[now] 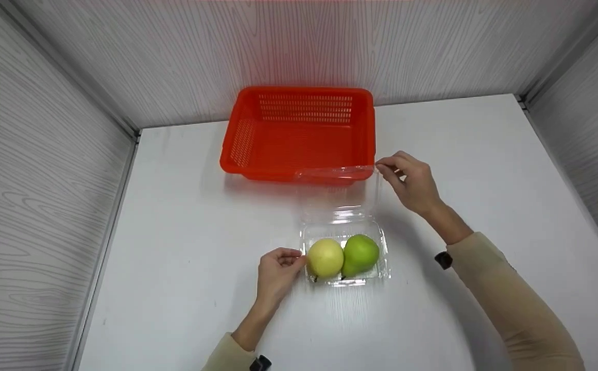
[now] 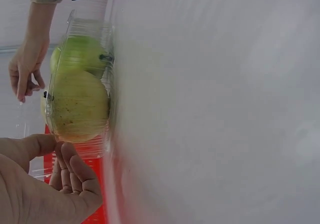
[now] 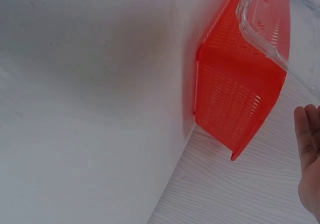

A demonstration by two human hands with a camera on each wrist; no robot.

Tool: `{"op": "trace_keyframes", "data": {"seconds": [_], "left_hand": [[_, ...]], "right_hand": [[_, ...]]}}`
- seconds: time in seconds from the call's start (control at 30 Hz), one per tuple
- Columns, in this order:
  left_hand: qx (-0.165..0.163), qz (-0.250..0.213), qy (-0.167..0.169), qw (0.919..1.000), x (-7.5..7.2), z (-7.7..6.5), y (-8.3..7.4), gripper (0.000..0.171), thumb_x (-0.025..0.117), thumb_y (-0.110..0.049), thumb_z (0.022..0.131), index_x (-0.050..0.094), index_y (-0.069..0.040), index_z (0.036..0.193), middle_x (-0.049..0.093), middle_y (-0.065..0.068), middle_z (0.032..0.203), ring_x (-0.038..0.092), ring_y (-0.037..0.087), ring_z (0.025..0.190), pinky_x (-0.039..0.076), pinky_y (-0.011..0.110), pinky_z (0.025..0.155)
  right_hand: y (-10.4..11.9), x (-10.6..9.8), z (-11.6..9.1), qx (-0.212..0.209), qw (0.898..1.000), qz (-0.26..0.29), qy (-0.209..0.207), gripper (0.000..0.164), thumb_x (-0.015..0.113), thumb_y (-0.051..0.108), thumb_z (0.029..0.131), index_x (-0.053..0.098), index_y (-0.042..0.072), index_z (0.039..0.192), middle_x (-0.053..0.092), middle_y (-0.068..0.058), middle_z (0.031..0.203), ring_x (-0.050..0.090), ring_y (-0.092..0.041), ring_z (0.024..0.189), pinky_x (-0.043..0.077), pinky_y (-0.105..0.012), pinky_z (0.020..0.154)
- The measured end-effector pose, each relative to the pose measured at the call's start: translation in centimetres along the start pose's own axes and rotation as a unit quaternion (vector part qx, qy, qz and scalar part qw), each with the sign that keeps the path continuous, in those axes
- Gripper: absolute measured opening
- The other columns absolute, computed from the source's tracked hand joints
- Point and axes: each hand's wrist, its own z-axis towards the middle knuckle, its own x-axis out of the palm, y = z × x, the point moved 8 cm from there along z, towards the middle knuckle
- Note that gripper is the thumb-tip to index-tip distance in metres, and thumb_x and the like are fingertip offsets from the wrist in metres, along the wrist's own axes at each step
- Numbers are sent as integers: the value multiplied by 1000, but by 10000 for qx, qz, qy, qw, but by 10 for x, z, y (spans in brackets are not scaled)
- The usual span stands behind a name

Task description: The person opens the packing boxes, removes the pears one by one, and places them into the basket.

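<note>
1. Nearest: two beige sleeves [image 1: 515, 304], each with a dark item at the wrist, reach in over the white surface [image 1: 175, 247].
2. Left hand [image 1: 274, 278]: thumb and fingertips pinch the left rim of the clear container [image 1: 350, 282], beside the yellow fruit.
3. Clear container: rests on the surface between the forearms, its lid raised. Plastic is transparent; ribbed side walls are visible from the left wrist.
4. Contents: a yellow fruit [image 1: 325, 257] on the left and a green pear [image 1: 361, 253] on the right, side by side and touching. Both stems point toward the near side. The left wrist view shows small dark specks on the yellow fruit.
5. Lid [image 1: 337, 198]: stands up at the container's far side.
6. Right hand [image 1: 413, 183]: thumb and index finger pinch the lid's upper right corner.
7. Red basket [image 1: 304, 141]: sits on the surface beyond the container, slotted walls. The lid overlaps its near rim in the head view; contact cannot be determined.
8. Farthest: a pale wood-grain panel [image 1: 175, 62] stands behind the basket.
</note>
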Motion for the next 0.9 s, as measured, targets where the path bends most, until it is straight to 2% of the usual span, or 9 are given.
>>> {"op": "trace_keyframes", "data": {"seconds": [0.3,0.57,0.7,0.77,0.83,0.9], "left_hand": [[15,98,-66,9999,0,0,0,19,79,-12,87,75,2,100,76,11,85,66,12,73,52,18,62],[-64,149,-124,9998,-1,-1,0,18,80,-12,87,76,1,99,76,10,84,65,11,72,51,18,62],[-46,137,-122,9998,-1,-1,1,19,80,-13,87,76,1,99,76,10,85,65,11,73,51,18,62],[-21,101,-113,9999,-1,-1,0,19,80,-12,87,76,1,99,76,10,85,65,11,73,51,18,62],[12,61,-101,9999,0,-2,-1,19,79,-12,87,76,2,100,76,10,86,65,10,73,50,18,62],[28,67,-107,9999,-1,-2,-1,18,78,-12,87,76,2,100,77,11,86,65,10,73,50,18,62]], "right_hand": [[-19,4,3,604,9982,35,-3,14,74,10,97,79,3,108,77,-12,94,66,-14,81,50,-6,74],[-22,3,1,783,9968,140,5,18,73,11,99,79,4,115,77,-13,100,70,-18,87,52,-6,76],[-14,-6,-2,691,9975,125,-103,23,72,11,99,76,3,121,75,-14,107,73,-23,95,54,-7,82],[-7,-13,-3,514,9986,40,-130,26,73,11,99,74,2,123,74,-15,112,74,-25,100,58,-14,87],[2,-19,-4,280,9995,-106,-95,30,74,11,97,72,2,126,73,-16,116,73,-26,106,57,-18,95],[13,-23,-5,27,9994,-345,-7,35,77,13,95,71,2,128,72,-16,120,73,-27,111,59,-30,101]]}}
